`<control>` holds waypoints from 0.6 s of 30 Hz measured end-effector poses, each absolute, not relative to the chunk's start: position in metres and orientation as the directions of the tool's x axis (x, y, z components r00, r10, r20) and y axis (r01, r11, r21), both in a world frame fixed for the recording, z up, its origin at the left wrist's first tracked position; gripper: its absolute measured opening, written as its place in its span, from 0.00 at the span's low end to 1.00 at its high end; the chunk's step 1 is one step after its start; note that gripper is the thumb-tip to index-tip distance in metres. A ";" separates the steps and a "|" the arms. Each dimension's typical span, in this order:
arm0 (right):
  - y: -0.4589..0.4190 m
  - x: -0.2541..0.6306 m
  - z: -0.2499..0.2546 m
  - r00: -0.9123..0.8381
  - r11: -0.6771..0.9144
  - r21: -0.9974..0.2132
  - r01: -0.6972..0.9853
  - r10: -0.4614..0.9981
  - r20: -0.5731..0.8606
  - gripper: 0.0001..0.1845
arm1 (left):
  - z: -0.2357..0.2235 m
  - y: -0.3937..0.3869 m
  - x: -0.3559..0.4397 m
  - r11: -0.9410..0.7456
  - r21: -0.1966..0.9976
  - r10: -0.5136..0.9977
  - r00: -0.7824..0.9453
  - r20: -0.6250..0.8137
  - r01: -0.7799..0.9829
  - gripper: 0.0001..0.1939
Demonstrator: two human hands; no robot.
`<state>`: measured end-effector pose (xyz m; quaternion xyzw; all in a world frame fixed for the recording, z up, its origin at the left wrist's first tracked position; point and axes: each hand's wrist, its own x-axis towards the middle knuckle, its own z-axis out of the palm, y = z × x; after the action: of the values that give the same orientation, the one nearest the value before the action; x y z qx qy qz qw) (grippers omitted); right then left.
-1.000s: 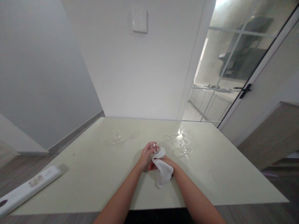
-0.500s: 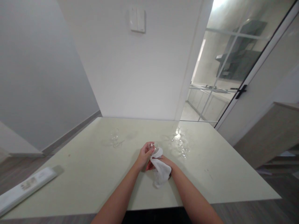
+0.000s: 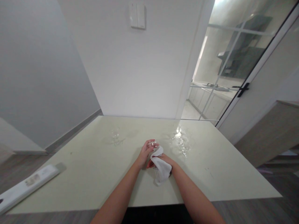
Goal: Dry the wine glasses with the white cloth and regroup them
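My left hand is closed around a small clear glass over the middle of the table. A white cloth is gripped in my right hand, pressed up against the lower part of the glass. The cloth's loose end hangs down towards me and hides most of my right fingers. On the table to the right stand several clear stemmed glasses, close together. Another clear glass stands alone to the left.
The pale table meets a white wall at its far edge. A long white box-like object lies at the left front edge. At right are a glass-paned door with a black handle and a wooden shelf unit.
The camera view has shifted slightly. Both hands keep hold of the glass and cloth in nearly the same place, with the glass turned a little.
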<state>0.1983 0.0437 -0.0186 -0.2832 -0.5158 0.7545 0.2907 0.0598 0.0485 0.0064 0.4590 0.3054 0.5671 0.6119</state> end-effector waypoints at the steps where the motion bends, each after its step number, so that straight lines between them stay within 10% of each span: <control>1: 0.045 0.198 -0.020 -0.670 -0.303 -0.941 -0.151 0.731 -0.127 0.12 | 0.008 0.048 0.060 -0.070 0.913 0.978 0.152 0.142 -0.401 0.28; 11: 0.070 0.199 -0.017 -0.301 -0.349 -0.766 -0.540 0.930 -0.211 0.12 | 0.017 0.064 0.036 -0.082 0.693 0.995 -0.101 0.013 -0.716 0.21; 18: 0.068 0.194 -0.017 -0.543 -0.569 -0.553 -0.608 0.807 -0.234 0.23 | 0.022 0.045 0.055 -0.033 0.810 0.980 0.139 0.140 -0.585 0.33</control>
<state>0.1941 0.0680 -0.0171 -0.2384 -0.2083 0.8532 0.4146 0.0548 0.0450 0.0222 0.3880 0.2547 0.6048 0.6471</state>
